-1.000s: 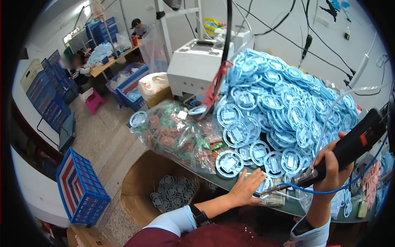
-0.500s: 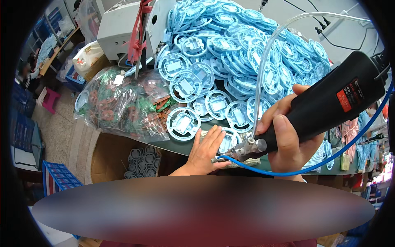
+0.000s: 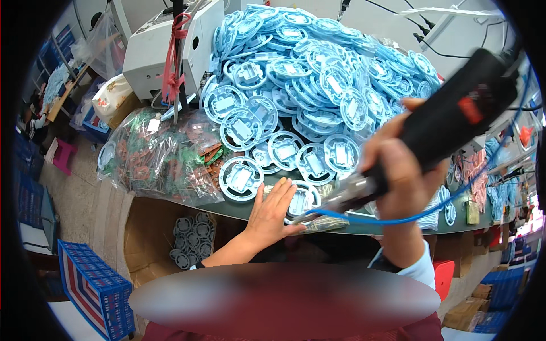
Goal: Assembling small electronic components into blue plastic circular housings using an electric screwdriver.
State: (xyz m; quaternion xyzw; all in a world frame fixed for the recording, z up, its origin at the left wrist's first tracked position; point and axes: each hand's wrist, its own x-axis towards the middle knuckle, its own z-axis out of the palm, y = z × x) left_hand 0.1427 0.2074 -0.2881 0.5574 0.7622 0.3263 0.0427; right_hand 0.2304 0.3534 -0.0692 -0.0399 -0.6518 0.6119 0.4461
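From where I stand, a clear plastic bag of green and brown flat pieces [image 3: 159, 153] lies leftmost. Then the left hand [image 3: 272, 211], nearly flat with fingers extended, steadies 1 round, light-blue plastic disc [image 3: 303, 201] at the table's edge. The right hand [image 3: 405, 173] grips a black, cylindrical powered tool [image 3: 455, 111], its metal tip at the disc; contact I can't tell. Fastening seems in hand; the next move calls for precise tip alignment.

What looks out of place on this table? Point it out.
One light-blue round plastic frame sits at the left end of the clear plastic bag, odd because it's apart from the jumbled heap of similar frames. No damage is evident.
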